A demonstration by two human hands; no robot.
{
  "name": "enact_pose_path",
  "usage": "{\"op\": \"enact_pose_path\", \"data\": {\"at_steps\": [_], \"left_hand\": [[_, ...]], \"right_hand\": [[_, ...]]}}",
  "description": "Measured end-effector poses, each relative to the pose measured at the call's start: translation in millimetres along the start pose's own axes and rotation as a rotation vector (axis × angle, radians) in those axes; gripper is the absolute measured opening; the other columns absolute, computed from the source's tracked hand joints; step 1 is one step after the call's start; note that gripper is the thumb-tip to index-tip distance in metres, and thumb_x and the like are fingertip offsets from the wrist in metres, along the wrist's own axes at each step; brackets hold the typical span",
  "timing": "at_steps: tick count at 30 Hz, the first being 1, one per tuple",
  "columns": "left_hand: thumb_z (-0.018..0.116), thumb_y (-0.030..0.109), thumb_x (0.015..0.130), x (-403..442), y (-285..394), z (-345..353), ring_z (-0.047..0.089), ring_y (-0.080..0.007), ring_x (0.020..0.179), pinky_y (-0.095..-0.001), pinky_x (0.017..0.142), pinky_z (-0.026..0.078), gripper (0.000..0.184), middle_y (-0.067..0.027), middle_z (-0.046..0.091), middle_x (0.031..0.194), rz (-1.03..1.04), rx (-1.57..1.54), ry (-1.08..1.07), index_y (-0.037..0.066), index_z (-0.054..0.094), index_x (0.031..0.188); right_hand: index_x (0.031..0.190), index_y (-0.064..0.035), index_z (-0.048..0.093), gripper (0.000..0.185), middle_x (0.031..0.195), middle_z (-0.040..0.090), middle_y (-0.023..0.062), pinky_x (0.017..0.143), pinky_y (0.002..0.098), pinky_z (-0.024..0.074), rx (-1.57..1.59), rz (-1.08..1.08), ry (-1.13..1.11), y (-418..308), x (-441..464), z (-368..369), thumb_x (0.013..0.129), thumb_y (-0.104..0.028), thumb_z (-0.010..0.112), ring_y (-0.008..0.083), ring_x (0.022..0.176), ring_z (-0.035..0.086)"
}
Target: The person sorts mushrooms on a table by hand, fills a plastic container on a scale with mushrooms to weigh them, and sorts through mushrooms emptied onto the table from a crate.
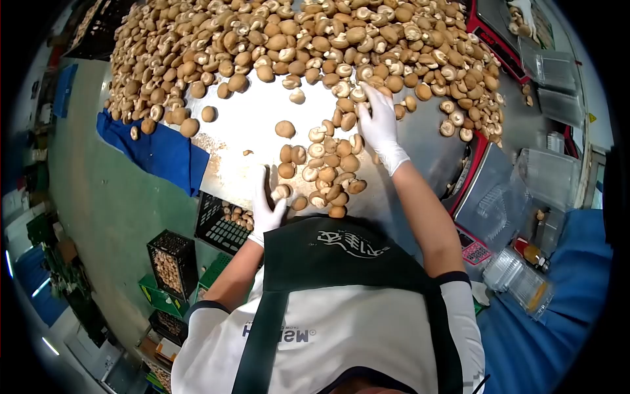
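My left hand [265,207], in a white glove, is at the table's near edge above a black crate. Its thumb and fingers close around a brown shiitake mushroom [281,192]. Farther forward, my gloved right hand [379,125] reaches to the near edge of a big mushroom heap [289,39]. Its fingers are stretched out and the thumb stands apart; the fingertips touch or nearly touch mushrooms there. Between my hands lies a smaller cluster of mushrooms [328,167], some with caps up and some showing pale gills. A single mushroom [285,129] lies left of this cluster.
The metal table [233,141] carries a blue cloth [161,154] at its left edge. Below that edge, the black crate [223,226] holds some mushrooms. Another filled crate [172,262] stands on the floor. At right are red scales [474,246] and clear plastic trays [522,279].
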State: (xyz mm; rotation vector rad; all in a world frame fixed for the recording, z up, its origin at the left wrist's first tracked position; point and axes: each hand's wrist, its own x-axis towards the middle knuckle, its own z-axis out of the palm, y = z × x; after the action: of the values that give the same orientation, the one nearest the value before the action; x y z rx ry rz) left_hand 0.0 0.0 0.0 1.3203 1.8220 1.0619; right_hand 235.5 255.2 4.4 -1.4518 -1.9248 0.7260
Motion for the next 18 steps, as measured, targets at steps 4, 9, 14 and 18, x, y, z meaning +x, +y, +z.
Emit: {"op": "enact_pose_path", "data": {"at_steps": [4, 9, 14, 18], "left_hand": [[0.069, 0.031, 0.082, -8.2, 0.6, 3.1, 0.035, -0.039, 0.139, -0.0466, 0.116, 0.027, 0.082, -0.0232, 0.038, 0.148, 0.084, 0.159, -0.036, 0.0, 0.032, 0.149], [0.054, 0.014, 0.095, 33.2, 15.0, 31.9, 0.038, -0.0323, 0.138, -0.0412, 0.115, 0.03, 0.059, -0.0214, 0.038, 0.149, -0.097, -0.288, 0.152, -0.002, 0.032, 0.148], [0.048, 0.018, 0.102, 76.9, 30.5, 52.1, 0.044, -0.0277, 0.132, -0.0383, 0.112, 0.034, 0.048, -0.0175, 0.043, 0.143, -0.159, -0.332, 0.305, -0.001, 0.038, 0.145], [0.049, 0.014, 0.101, 79.3, 28.7, 48.3, 0.045, -0.0265, 0.131, -0.0378, 0.111, 0.036, 0.045, -0.0163, 0.043, 0.143, -0.167, -0.422, 0.286, 0.0, 0.039, 0.144]], "right_hand": [[0.135, -0.0134, 0.056, 0.048, 0.121, 0.057, 0.0146, 0.101, 0.0392, 0.0424, -0.059, 0.035, -0.098, -13.7, -5.5, 2.1, 0.087, -0.015, 0.062, 0.0325, 0.113, 0.053], [0.125, -0.0147, 0.064, 0.04, 0.114, 0.058, 0.0104, 0.097, 0.0394, 0.0446, -0.036, 0.03, -0.175, -14.9, -15.9, -3.5, 0.086, -0.016, 0.064, 0.0298, 0.107, 0.055], [0.119, -0.0193, 0.069, 0.035, 0.107, 0.066, 0.0045, 0.095, 0.0394, 0.0433, -0.256, -0.189, -0.224, -48.9, 10.2, 4.1, 0.085, -0.026, 0.067, 0.0265, 0.109, 0.055], [0.115, -0.0194, 0.068, 0.032, 0.103, 0.068, 0.004, 0.091, 0.0421, 0.0414, -0.51, -0.217, -0.299, -60.2, 27.9, 30.2, 0.086, -0.033, 0.064, 0.0278, 0.107, 0.055]]}}
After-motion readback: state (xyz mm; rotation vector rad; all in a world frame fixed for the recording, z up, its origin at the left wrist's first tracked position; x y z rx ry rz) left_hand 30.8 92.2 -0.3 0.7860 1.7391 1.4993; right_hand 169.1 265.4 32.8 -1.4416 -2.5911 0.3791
